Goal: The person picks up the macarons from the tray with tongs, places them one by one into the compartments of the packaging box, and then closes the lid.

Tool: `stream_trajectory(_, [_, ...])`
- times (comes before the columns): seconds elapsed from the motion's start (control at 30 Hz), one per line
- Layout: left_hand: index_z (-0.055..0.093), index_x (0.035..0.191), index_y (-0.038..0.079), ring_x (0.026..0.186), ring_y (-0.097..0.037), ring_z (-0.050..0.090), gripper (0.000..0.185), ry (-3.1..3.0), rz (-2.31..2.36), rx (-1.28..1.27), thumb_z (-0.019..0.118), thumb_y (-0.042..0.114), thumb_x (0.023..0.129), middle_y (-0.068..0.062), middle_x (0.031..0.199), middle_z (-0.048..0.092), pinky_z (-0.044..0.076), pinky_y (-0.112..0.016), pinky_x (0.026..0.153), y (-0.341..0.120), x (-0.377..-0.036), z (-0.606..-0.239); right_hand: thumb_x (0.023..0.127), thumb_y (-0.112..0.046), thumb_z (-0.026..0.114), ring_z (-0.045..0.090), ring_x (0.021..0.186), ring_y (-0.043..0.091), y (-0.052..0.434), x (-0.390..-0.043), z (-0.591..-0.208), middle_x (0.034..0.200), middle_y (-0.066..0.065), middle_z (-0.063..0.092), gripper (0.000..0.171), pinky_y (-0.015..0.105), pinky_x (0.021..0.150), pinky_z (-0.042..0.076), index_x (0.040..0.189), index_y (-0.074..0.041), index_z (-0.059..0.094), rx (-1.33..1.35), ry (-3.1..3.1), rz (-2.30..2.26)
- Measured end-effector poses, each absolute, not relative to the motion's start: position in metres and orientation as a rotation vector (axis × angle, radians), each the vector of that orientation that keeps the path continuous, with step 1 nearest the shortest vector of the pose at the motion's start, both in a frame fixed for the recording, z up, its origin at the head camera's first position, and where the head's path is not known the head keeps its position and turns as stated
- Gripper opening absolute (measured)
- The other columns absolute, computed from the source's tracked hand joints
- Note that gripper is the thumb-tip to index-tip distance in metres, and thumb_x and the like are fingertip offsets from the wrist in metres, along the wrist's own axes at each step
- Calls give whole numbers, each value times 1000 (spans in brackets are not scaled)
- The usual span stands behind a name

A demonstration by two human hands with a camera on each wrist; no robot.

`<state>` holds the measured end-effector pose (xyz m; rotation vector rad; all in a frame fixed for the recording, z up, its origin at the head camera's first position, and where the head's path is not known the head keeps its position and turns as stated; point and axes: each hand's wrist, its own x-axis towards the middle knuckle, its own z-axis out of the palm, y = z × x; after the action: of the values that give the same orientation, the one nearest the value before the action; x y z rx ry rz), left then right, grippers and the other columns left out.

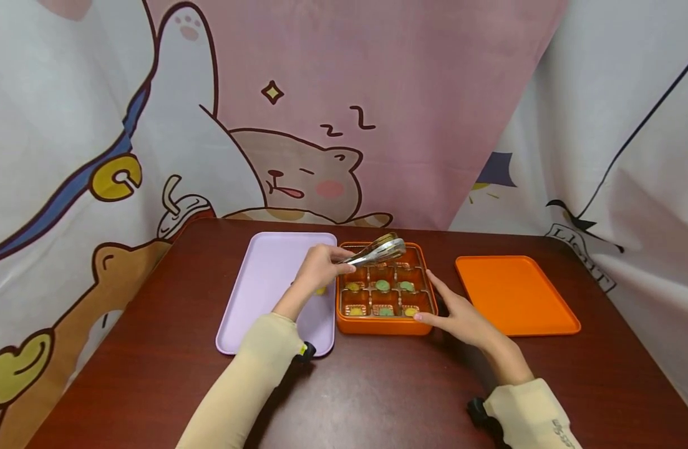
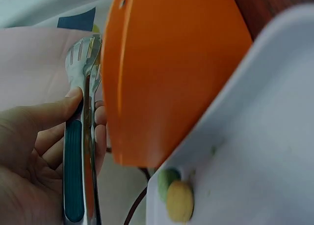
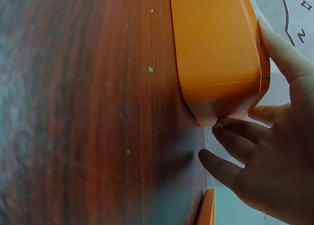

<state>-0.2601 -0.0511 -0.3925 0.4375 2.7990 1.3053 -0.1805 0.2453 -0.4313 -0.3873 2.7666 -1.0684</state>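
Sleeves (image 1: 259, 358): pale cuffs are covering your forearms; you want to be carrying the left one high enough not to brush the lilac tray.
Right hand (image 1: 458, 318): its fingers are spreading and lying fairly straight against the box, thumb by the near right corner; it is touching without wrapping round anything.
Steadying: light, even contact should be serving you better than pushing, which may be sliding the box.
Left hand (image 1: 320, 268): it is grasping the tongs, thumb on one arm and fingers on the other.
Tongs (image 1: 377, 252): they are hanging over the back part of the box, tips pointing right and arms lying close together; you are showing no clear piece between the tips.
Tong work: you should be squeezing gently, as the pieces are looking soft, and tipping the ends down so they are clearing the dividers.
Box (image 1: 385, 326): it is standing right beside the lilac tray, its near and middle rows holding yellow pieces (image 1: 352, 287) and green pieces (image 1: 382, 285); the tongs are partly hiding the back row.
Lilac tray (image 1: 265, 268): a green lump (image 2: 168, 183) and a yellow lump (image 2: 179, 201) are lying together near its edge.
Orange tray (image 1: 514, 293): it is lying on the table (image 1: 377, 386), apart from the box, to your right.
Curtain (image 1: 411, 125): a printed sleeping bear is hanging behind everything.
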Motion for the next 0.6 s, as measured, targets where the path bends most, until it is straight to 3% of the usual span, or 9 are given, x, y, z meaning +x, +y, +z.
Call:
stream_trajectory(0.43, [73,107,17,87,-16,64,29,2787,1159,439,75,27,80,-2,97,73,48,-30,72,-28,-263,-394,84,-49,66,35,131,43,245,-180,-432,151,21,26,96,64,100,29,153,-19,6,-382,2751,-1092])
stream_trajectory(0.6, [73,108,16,91,-17,63,30,2755,1183,421,75,28,80,-3,102,72,48,-31,77,-28,-264,-394,83,-47,66,37,130,42,245,-181,-433,150,21,29,96,63,99,30,153,-20,6,-386,2757,-1099])
